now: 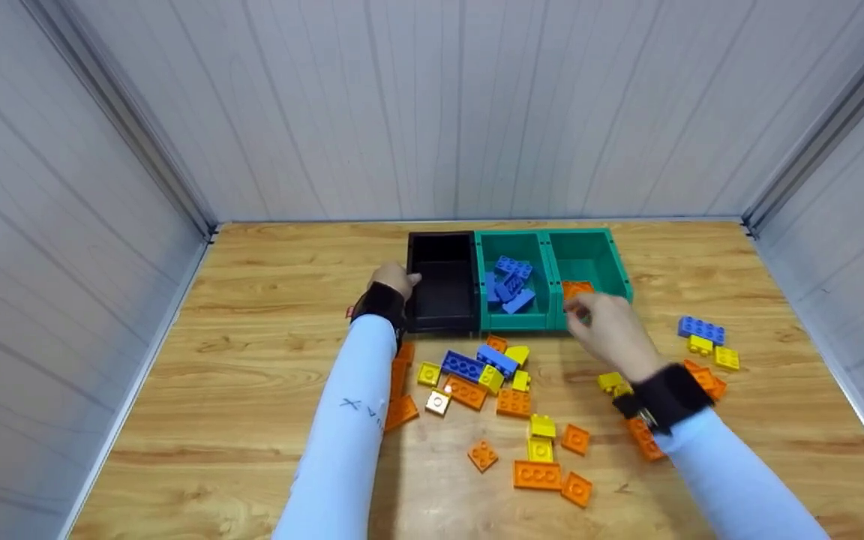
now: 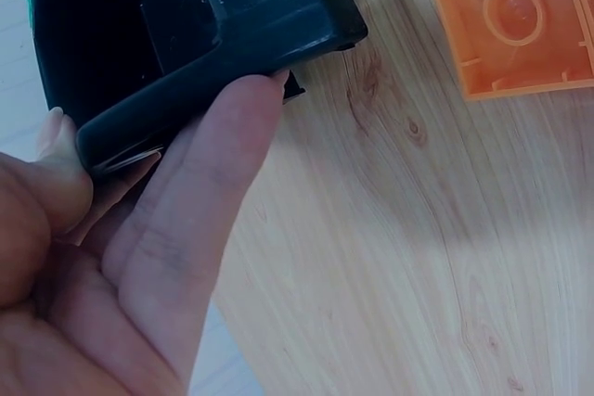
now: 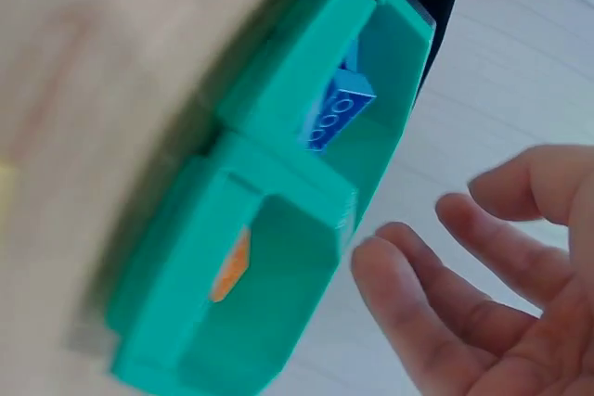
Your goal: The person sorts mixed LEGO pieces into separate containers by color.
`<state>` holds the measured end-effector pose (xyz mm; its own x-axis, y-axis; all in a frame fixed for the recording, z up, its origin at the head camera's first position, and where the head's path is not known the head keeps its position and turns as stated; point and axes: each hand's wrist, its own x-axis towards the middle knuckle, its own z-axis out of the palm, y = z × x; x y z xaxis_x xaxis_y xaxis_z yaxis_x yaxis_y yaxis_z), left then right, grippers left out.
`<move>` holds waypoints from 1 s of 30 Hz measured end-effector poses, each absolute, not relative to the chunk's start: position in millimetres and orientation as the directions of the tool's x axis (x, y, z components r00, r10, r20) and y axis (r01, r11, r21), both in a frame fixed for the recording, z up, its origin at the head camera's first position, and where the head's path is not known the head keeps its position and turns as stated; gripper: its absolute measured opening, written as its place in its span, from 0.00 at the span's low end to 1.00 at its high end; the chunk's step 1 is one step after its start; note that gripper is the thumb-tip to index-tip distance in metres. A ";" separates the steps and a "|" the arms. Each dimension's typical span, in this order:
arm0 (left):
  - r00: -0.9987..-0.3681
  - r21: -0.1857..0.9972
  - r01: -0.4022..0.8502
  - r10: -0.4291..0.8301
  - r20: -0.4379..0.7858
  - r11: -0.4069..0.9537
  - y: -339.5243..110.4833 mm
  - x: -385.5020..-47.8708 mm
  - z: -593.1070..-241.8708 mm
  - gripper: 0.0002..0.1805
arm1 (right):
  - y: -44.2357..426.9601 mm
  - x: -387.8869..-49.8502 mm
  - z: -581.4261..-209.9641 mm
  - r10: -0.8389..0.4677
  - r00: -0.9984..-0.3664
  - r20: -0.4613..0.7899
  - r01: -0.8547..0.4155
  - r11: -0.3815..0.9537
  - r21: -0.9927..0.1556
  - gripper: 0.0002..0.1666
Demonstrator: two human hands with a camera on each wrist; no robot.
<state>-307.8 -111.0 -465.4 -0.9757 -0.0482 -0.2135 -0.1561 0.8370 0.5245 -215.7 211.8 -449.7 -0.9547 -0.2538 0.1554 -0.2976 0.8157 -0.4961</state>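
Observation:
With thumb and fingers on either side of its wall, my left hand [image 1: 394, 279] grips the left edge of a black bin [image 1: 443, 315]. The left wrist view shows that hand [image 2: 176, 229] pinching the rim. Two green bins stand to the right of the black one. Blue bricks [image 1: 511, 285] lie in the middle green bin [image 1: 518, 322]. An orange brick [image 1: 577, 288] is inside the right green bin [image 1: 589, 259]. My right hand [image 1: 610, 330] is over the front of that right bin. In the right wrist view its fingers [image 3: 394, 294] are loosely bent, holding nothing.
Orange, yellow and blue bricks lie scattered on the wooden table [image 1: 252, 360] in front of the bins. To the right are a blue brick [image 1: 700, 330] and yellow bricks [image 1: 727, 358]. Pale walls [image 1: 432, 112] enclose the table at the back and sides.

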 end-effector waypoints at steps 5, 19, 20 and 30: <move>-0.974 0.518 -0.160 -0.050 -0.220 0.840 -114.2 -312.3 -470.8 0.22 | 235.0 -182.6 -467.6 -0.215 -0.973 0.079 -0.225 0.832 -0.507 0.12; -0.976 0.586 -0.172 -0.056 -0.210 0.791 -123.0 -320.9 -483.4 0.21 | 285.4 -134.6 -508.6 -0.167 -0.985 0.044 -0.169 0.880 -0.443 0.16; -0.982 0.583 -0.150 -0.050 -0.184 0.798 -124.4 -328.1 -494.0 0.21 | 287.6 -133.2 -511.6 -0.163 -0.986 0.041 -0.165 0.882 -0.442 0.17; -0.965 0.524 -0.182 -0.048 -0.258 0.832 -111.4 -319.8 -471.9 0.20 | 288.2 -128.2 -527.1 -0.134 -0.991 0.025 -0.132 0.894 -0.427 0.23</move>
